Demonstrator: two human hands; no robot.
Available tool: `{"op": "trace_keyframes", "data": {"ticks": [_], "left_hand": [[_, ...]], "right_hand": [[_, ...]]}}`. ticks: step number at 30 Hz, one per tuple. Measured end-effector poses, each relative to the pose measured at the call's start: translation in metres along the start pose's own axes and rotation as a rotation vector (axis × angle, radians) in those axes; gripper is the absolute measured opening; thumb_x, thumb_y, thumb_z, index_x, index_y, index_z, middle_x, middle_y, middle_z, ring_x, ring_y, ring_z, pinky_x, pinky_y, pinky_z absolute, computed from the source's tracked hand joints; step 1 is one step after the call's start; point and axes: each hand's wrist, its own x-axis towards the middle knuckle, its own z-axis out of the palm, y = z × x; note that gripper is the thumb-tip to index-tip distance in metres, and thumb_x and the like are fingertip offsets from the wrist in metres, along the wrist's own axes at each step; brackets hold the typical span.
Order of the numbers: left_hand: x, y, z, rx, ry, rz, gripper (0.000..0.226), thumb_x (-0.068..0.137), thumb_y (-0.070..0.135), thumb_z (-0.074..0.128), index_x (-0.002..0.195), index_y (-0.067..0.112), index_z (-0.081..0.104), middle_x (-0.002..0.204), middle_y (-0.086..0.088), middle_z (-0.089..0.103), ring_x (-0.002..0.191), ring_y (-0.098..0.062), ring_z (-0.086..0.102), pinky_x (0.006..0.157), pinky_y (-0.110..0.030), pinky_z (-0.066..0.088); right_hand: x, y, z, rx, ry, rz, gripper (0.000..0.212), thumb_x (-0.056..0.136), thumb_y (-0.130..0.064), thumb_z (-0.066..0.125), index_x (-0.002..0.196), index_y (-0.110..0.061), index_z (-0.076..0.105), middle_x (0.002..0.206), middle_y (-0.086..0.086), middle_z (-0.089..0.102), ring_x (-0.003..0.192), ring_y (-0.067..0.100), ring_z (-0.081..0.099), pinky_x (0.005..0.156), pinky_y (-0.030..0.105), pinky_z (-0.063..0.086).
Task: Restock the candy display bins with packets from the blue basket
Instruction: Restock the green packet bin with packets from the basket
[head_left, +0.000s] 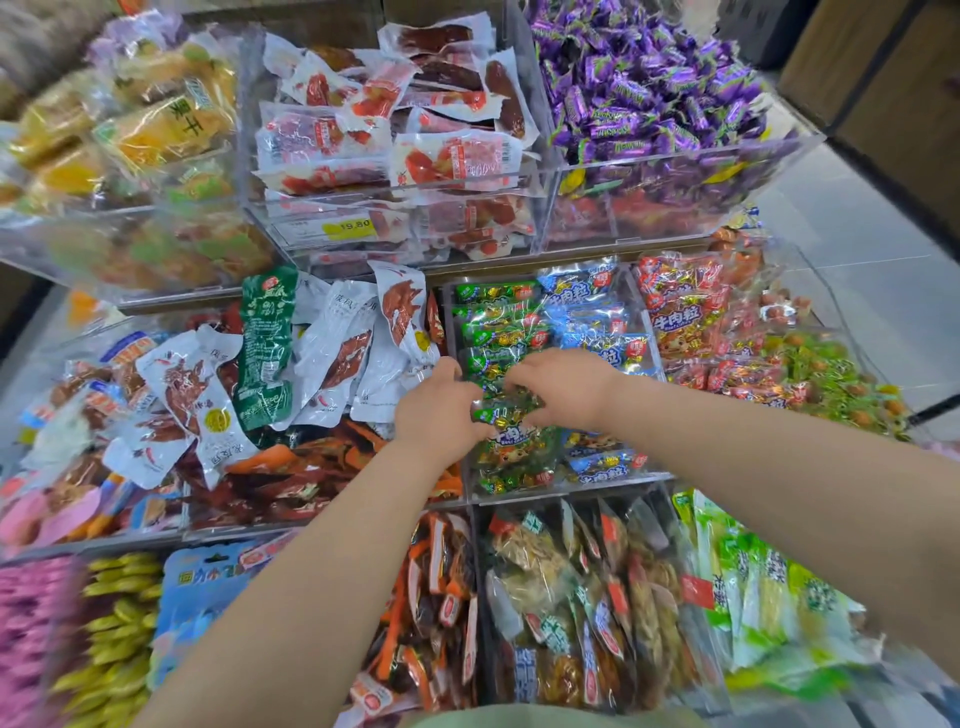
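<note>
Both my hands meet over the middle clear bin (571, 486), which holds a row of green packets and a row of blue packets (597, 317). My left hand (441, 410) and my right hand (563, 387) each pinch one end of a green candy packet (506, 413) lying on top of the green row (498, 332). The blue basket is out of view.
Clear acrylic bins surround the spot: white-and-red packets (322, 358) to the left, red packets (685, 317) to the right, purple candies (654, 83) at the upper right, mixed snack packs (571, 597) nearest me. A yellow price tag (349, 226) is on the upper tier. Tiled floor (857, 249) lies at the right.
</note>
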Motion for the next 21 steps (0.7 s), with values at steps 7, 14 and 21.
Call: {"op": "trace_keyframes", "data": {"ticks": [7, 14, 21], "left_hand": [[0.004, 0.005, -0.003, 0.062, -0.064, -0.068, 0.051, 0.076, 0.061, 0.066, 0.092, 0.013, 0.064, 0.122, -0.001, 0.034, 0.081, -0.017, 0.049, 0.064, -0.032, 0.042], [0.004, 0.012, -0.005, 0.079, -0.009, -0.128, 0.054, 0.081, 0.06, 0.061, 0.106, 0.013, 0.052, 0.117, -0.008, 0.04, 0.085, -0.025, 0.054, 0.065, -0.034, 0.041], [-0.003, 0.015, -0.012, -0.127, -0.041, -0.153, 0.061, 0.075, 0.047, 0.073, 0.115, 0.011, 0.046, 0.116, -0.009, 0.044, 0.095, -0.026, 0.052, 0.073, -0.036, 0.043]], "right_hand": [[0.006, -0.003, -0.002, -0.03, -0.048, 0.082, 0.032, 0.087, -0.048, 0.057, 0.091, -0.019, 0.044, 0.09, 0.001, 0.056, 0.082, 0.022, 0.052, 0.061, 0.032, 0.042], [-0.008, -0.004, 0.009, 0.049, 0.215, 0.124, 0.043, 0.086, -0.028, 0.06, 0.128, -0.02, 0.05, 0.124, 0.004, 0.053, 0.115, 0.025, 0.047, 0.093, 0.039, 0.041], [-0.02, -0.007, 0.013, -0.02, 0.143, 0.148, 0.054, 0.089, -0.01, 0.057, 0.139, -0.021, 0.042, 0.139, -0.002, 0.045, 0.125, 0.023, 0.044, 0.105, 0.039, 0.033]]}}
